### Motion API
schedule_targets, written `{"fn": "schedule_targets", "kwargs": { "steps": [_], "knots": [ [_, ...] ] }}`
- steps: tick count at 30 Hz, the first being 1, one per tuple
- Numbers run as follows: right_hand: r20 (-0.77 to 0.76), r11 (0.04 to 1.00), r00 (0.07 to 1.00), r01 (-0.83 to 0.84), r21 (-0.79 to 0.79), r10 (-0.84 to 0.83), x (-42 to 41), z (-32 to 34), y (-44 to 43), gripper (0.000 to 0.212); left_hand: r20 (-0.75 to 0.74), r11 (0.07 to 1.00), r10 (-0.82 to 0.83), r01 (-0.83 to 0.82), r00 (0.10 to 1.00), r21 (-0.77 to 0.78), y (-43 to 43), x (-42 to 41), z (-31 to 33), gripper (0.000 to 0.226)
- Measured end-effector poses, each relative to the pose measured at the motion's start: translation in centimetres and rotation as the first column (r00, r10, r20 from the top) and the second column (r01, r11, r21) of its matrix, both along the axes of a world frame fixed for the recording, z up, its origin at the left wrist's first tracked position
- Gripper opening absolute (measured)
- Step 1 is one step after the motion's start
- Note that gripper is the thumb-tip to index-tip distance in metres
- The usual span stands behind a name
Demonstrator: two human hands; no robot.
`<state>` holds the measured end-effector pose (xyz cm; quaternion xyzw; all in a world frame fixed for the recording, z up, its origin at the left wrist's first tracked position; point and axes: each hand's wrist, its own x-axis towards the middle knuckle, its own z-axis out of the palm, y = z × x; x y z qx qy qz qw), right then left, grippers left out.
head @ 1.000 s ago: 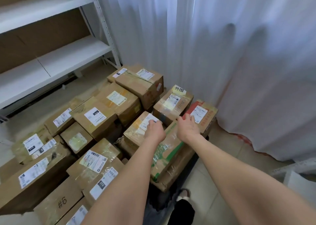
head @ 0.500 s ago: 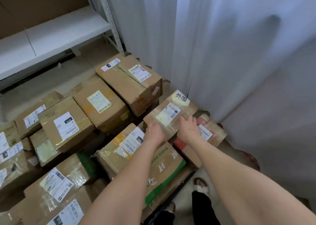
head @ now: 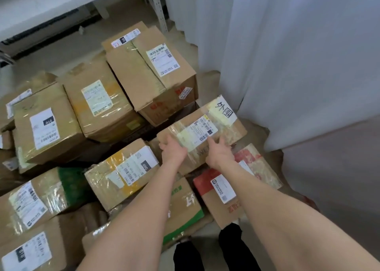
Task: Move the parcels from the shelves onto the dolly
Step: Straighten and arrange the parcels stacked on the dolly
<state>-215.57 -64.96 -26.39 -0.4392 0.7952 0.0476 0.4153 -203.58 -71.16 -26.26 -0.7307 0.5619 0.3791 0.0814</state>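
Note:
Several taped cardboard parcels lie packed together low in front of me; whatever they rest on is hidden beneath them. My left hand and my right hand rest with spread fingers on the near top of a small brown parcel bearing a white label and black handwritten characters. It sits among the pile near the curtain. A red-printed parcel lies under my right forearm. A yellow-taped parcel and a green-printed parcel lie by my left forearm.
A big box stands just behind the small parcel. More boxes fill the left. A white shelf rack post rises at the back. White curtains hang on the right, with bare floor below. My feet stand at the pile's edge.
The view has tipped down and closer to the pile. Both hands slid forward from the nearer boxes onto the small labelled parcel, fingers spreading flat.

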Motion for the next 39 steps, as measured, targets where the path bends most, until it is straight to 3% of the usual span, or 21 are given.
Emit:
{"fn": "schedule_targets", "kwargs": {
  "steps": [4, 11, 18, 24, 27, 29, 34, 39],
  "knots": [
    [0.041, 1.0, 0.999, -0.009, -0.007, 0.009, 0.6, -0.7, -0.9, 0.074, -0.035, 0.995, -0.056, 0.052, 0.998, -0.088, -0.8, -0.3, -0.5, 0.063],
    [0.023, 0.999, 1.0, 0.009, -0.032, -0.008, -0.1, -0.7, 0.2, 0.072, 0.035, 0.996, -0.094, 0.094, 0.995, -0.007, 0.8, -0.4, -0.1, 0.069],
    [-0.109, 0.957, 0.951, 0.285, -0.051, -0.289, -1.1, 1.6, 6.5, 0.079, 0.003, 0.895, -0.445, 0.445, 0.895, -0.024, 5.8, -4.0, 2.3, 0.05],
    [-0.157, 0.77, 0.775, 0.63, 0.1, -0.613, -1.6, 0.5, 12.3, 0.08, -0.03, 0.741, -0.67, 0.67, 0.742, 0.044, 10.0, -6.0, 1.6, 0.055],
    [-0.046, 0.632, 0.642, 0.763, 0.139, -0.765, -1.0, 0.0, 13.1, 0.079, 0.003, 0.72, -0.693, 0.691, 0.721, 0.07, 10.4, -5.8, 0.9, 0.053],
    [0.014, 0.602, 0.607, 0.783, 0.157, -0.794, -0.5, -0.2, 13.0, 0.083, 0.005, 0.72, -0.693, 0.69, 0.721, 0.071, 10.1, -5.4, 0.5, 0.051],
    [0.072, 0.633, 0.629, 0.768, 0.097, -0.774, 0.2, -0.9, 11.5, 0.084, 0.006, 0.721, -0.693, 0.692, 0.721, 0.04, 8.8, -4.3, 0.0, 0.045],
    [0.015, 0.679, 0.686, 0.716, 0.162, -0.727, 1.1, -0.7, 10.6, 0.092, -0.031, 0.717, -0.697, 0.697, 0.717, 0.015, 8.0, -3.6, -0.2, 0.046]
  ]
}}
